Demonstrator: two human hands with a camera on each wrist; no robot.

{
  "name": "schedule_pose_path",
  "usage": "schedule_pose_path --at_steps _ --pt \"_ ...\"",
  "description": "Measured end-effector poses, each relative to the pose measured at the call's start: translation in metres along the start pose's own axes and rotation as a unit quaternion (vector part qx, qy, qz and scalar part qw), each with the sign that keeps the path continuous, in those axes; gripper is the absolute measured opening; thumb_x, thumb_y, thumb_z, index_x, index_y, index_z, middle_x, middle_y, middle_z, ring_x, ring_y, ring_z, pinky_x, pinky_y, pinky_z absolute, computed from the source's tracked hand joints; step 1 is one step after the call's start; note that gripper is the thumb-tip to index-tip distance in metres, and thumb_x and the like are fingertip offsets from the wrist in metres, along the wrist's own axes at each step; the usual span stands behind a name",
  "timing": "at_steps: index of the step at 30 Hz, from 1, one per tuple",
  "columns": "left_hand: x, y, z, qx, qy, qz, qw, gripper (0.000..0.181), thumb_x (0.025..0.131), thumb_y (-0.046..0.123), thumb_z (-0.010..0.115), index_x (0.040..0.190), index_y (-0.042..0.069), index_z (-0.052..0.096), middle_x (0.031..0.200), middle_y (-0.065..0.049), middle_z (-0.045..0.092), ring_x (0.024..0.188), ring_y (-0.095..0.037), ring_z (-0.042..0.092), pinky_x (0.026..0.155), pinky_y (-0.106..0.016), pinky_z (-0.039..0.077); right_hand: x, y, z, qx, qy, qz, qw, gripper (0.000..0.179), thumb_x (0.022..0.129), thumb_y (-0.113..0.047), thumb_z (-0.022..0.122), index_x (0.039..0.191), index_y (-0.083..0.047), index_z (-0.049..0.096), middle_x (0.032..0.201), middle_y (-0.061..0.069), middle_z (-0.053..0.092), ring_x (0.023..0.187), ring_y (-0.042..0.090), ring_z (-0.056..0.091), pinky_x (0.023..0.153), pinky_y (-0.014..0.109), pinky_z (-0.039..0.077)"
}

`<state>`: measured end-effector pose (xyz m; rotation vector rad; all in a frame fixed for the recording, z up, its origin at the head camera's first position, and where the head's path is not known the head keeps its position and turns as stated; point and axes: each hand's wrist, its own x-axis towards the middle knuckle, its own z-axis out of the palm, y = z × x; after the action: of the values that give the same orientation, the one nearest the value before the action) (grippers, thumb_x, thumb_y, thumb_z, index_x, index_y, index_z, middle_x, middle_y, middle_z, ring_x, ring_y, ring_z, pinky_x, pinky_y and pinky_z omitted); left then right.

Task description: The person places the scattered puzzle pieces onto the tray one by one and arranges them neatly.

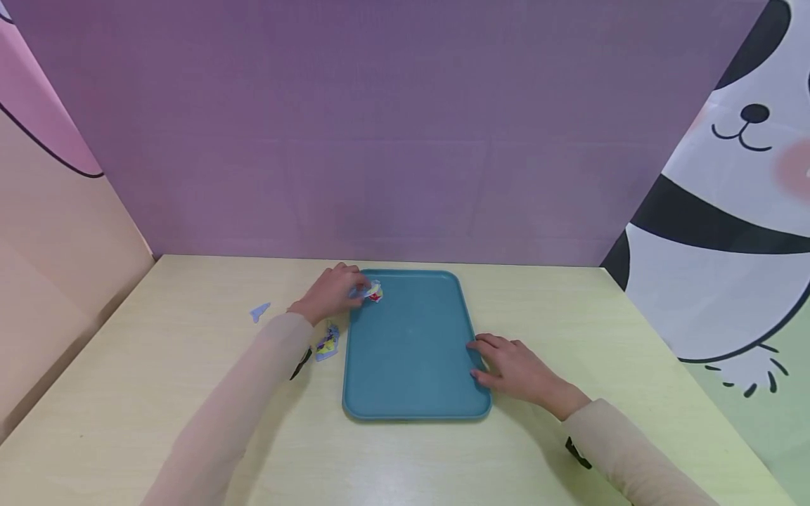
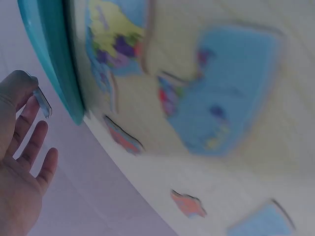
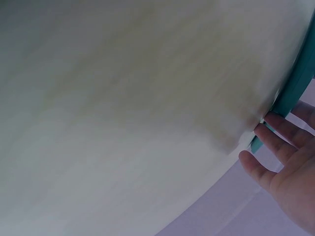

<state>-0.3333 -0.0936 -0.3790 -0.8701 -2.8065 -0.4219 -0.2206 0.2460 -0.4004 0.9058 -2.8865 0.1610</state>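
My left hand point(image 1: 332, 292) reaches over the upper left corner of the blue tray point(image 1: 414, 344). Thumb and fingers pinch a small puzzle piece point(image 1: 376, 291) with red, yellow and pale blue print. In the left wrist view the held puzzle piece point(image 2: 43, 102) shows nearly edge-on, and the other fingers hang free. My right hand point(image 1: 515, 369) rests on the tray's right rim; thumb and fingertips touch it without curling tightly. The right wrist view shows several fingers point(image 3: 280, 147) fairly straight against the tray's side point(image 3: 298, 81).
Left of the tray lie a blue and yellow puzzle piece point(image 1: 327, 343) and a small pale blue piece point(image 1: 260, 311). The left wrist view shows several loose pieces, among them a large blue one point(image 2: 231, 93). A purple backdrop point(image 1: 380, 140) stands behind the wooden table point(image 1: 158, 365).
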Motion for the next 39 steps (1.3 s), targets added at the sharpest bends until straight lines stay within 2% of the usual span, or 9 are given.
schedule_pose_path --at_steps 14,24,39 --pt "0.024 0.028 0.008 0.028 -0.016 0.032 0.999 0.023 0.084 0.019 0.062 0.106 0.018 0.067 0.097 0.002 0.061 0.095 -0.018 0.049 0.08 -0.037 0.042 -0.001 0.001 0.0 0.0 0.003 -0.003 1.0 0.045 0.084 -0.032 0.06 0.12 -0.005 0.055 0.122 0.014 0.055 0.112 0.03 0.053 0.083 0.05 0.045" --pt "0.037 0.04 0.016 0.012 -0.011 0.034 0.9993 0.024 0.084 0.02 0.064 0.108 0.019 0.067 0.099 0.003 0.06 0.097 -0.017 0.048 0.081 -0.037 0.042 -0.002 0.002 0.001 0.007 -0.001 -0.001 1.0 0.045 0.085 -0.032 0.06 0.121 -0.005 0.055 0.123 0.015 0.054 0.113 0.03 0.052 0.084 0.05 0.044" --pt "0.05 0.059 0.016 -0.019 -0.008 0.016 0.9997 0.024 0.085 0.019 0.062 0.108 0.017 0.066 0.103 0.0 0.061 0.098 -0.017 0.051 0.087 -0.038 0.041 -0.003 0.0 -0.002 0.003 0.002 -0.003 1.0 0.045 0.084 -0.031 0.061 0.12 -0.005 0.055 0.122 0.014 0.055 0.112 0.029 0.052 0.083 0.05 0.045"
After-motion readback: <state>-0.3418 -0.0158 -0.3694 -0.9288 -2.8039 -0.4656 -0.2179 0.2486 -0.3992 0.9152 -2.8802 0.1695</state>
